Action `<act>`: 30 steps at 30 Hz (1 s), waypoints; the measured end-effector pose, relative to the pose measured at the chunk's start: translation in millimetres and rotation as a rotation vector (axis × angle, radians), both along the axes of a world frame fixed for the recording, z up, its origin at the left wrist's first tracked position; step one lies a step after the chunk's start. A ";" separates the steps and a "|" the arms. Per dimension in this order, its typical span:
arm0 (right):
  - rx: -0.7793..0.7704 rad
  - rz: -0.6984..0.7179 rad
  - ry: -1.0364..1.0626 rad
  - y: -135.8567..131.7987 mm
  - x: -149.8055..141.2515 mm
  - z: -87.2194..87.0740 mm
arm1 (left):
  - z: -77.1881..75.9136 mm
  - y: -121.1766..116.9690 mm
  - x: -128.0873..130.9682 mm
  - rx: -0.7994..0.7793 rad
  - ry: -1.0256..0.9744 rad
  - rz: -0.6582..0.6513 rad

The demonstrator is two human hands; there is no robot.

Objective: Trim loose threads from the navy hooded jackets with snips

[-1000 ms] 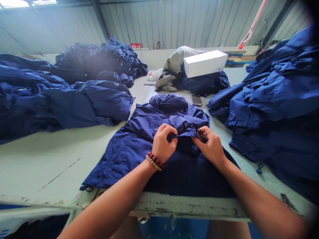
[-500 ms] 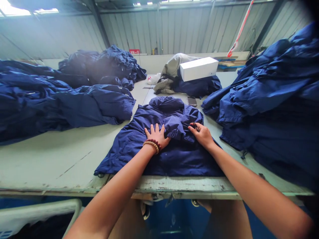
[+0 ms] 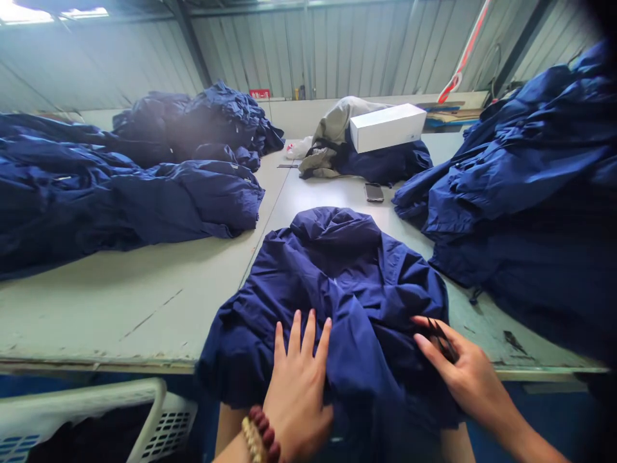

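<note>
A navy jacket (image 3: 351, 270) lies in front of me, its collar or hood end on the table and its lower part draped over the near edge. My left hand (image 3: 296, 379), with bead bracelets at the wrist, rests flat on the jacket's front, fingers spread. At the jacket's right side, my right hand (image 3: 465, 370) is curled round small black thread snips (image 3: 442, 341), their points toward the cloth. Thumb and forefinger of that hand are close to the fabric; whether they pinch it I cannot tell.
Piles of navy garments lie left (image 3: 183, 199) and right (image 3: 520, 180) on the table (image 3: 144, 296). Farther back are a white box (image 3: 388, 127) on bundled cloth and a phone (image 3: 373, 192). A white plastic basket (image 3: 159, 411) holding dark cloth stands below the table at left.
The jacket has slid toward me, and its lower part now hangs over the table edge. Both hands have come nearer with it. The phone now lies fully uncovered.
</note>
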State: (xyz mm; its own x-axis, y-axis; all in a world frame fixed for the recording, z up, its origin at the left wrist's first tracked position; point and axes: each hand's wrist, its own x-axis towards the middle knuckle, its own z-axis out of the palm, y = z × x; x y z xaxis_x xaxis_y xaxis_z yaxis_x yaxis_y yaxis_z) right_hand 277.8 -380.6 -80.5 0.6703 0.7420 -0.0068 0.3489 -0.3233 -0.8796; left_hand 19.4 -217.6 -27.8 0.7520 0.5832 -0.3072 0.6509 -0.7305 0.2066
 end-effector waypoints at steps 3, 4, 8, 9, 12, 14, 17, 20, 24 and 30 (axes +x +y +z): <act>0.024 -0.013 0.015 -18.5 0.2 14.0 | 6.1 -5.5 -14.6 -0.144 0.024 -0.050; 0.039 -0.026 -0.014 -19.5 0.7 25.0 | 9.8 -1.8 -19.1 -0.175 0.016 -0.073; 0.154 -0.006 -0.149 9.5 -1.0 87.2 | 40.9 31.5 -22.6 -0.209 -0.155 -0.194; 0.187 0.049 -0.167 27.5 -1.1 100.8 | 51.2 43.5 -15.3 -0.212 -0.255 -0.223; 0.213 0.267 -0.149 107.1 6.2 116.8 | 72.7 87.3 31.8 -0.209 -0.621 -0.178; 0.186 0.373 -0.070 169.5 17.5 103.8 | 69.7 121.7 74.8 -0.128 -0.746 -0.053; 0.156 0.307 -0.023 242.8 37.4 64.4 | 39.5 173.0 124.1 0.074 -0.686 0.066; 0.190 0.198 -0.023 271.4 54.4 28.6 | 2.3 211.7 134.9 0.178 -0.684 0.079; 0.221 0.166 0.034 268.0 71.2 4.0 | -22.8 233.1 119.2 0.172 -0.711 0.009; 0.306 0.231 0.017 266.2 78.9 -3.5 | -26.4 235.2 115.8 0.133 -0.655 -0.043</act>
State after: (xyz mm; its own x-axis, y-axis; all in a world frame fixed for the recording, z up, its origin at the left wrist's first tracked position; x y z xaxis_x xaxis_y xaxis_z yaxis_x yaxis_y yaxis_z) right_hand 356.7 -114.4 -84.0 0.4867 0.8431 0.2287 0.3662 0.0407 -0.9296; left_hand 135.2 17.5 -54.2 0.7822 0.5497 0.2932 0.3911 -0.7996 0.4556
